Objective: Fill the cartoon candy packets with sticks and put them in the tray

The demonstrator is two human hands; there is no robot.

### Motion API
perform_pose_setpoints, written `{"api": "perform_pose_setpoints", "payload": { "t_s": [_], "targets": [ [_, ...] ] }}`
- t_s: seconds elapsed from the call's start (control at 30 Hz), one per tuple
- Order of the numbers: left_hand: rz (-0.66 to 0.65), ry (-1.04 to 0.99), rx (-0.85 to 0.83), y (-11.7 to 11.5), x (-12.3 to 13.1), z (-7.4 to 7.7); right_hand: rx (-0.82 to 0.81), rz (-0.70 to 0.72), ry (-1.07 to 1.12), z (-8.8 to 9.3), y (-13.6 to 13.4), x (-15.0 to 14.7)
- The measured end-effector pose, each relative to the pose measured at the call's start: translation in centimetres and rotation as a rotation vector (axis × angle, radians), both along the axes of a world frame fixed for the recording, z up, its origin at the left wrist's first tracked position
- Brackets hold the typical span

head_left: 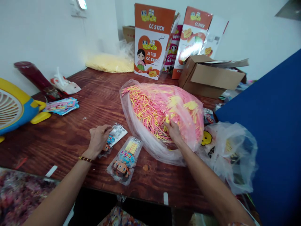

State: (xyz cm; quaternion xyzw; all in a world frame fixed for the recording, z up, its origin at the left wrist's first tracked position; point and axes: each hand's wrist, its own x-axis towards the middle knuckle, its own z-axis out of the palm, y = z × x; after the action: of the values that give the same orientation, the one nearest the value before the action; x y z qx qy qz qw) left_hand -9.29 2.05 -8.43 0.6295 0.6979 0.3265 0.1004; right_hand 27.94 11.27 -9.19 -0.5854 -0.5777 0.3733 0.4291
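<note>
A large clear plastic bag (131,117) lies open on the table, full of thin pink and yellow candy sticks (150,108). My right hand (173,131) reaches into its mouth, fingers closed around a small bunch of sticks with yellow ends showing. To the left, my left hand (100,138) has its fingers pinched at the upper edge of a clear printed packet (118,133), partly covering it; the exact grip is hard to see. Between the hands lies another printed packet (124,160) with a cartoon face and several sticks inside.
Behind the bag stand printed cartons (150,40) and an open cardboard box (211,77). At left are a yellow-blue fan (21,106), printed sheets (63,105) and a tissue pack (67,86). A plastic bag (240,147) and a blue panel (270,125) border the right.
</note>
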Motion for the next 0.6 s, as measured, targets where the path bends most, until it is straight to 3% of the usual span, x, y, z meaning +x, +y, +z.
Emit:
{"api": "perform_pose_setpoints", "payload": {
  "t_s": [0.2,0.6],
  "targets": [
    [-0.004,-0.084,0.013,-0.4,0.3,1.5,0.066,-0.04,-0.13,0.4,-0.6,0.4],
    [-0.004,-0.606,-0.004,-0.7,0.7,3.3,0.114,-0.111,-0.207,-0.2,-1.0,0.9]
  ]
}}
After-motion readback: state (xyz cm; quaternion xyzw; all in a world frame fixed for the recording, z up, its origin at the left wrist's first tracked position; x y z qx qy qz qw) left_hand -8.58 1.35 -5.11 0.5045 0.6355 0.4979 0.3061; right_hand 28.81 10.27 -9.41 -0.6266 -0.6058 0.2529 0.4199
